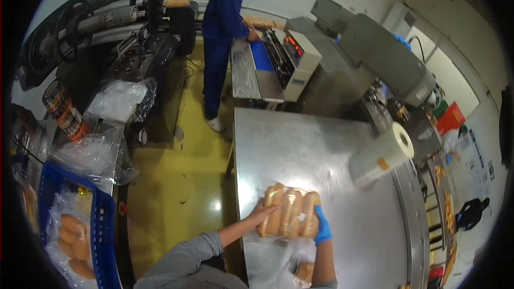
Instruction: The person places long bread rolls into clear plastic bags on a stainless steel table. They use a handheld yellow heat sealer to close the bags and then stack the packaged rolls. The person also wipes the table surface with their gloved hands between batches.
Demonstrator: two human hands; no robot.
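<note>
Between my two hands is a clear plastic bag of bread rolls [290, 211], the long golden rolls lying side by side. My bare left hand [260, 216] grips the bag's left side. On the right side, my right hand [323, 226] in a blue glove presses against it with closed fingers. The bag is over the near left part of a steel table [300, 134]. Below it, by my right forearm, lies more clear plastic with a piece of bread [304, 271] in it, partly hidden by the arm.
A large roll of clear film [381, 152] lies on the table's right side. To the left stands a blue crate [101, 225] with bagged buns, near tape rolls [64, 109] and a dark machine. Beyond the table, a person in blue [218, 37] works at a sealing machine [302, 53].
</note>
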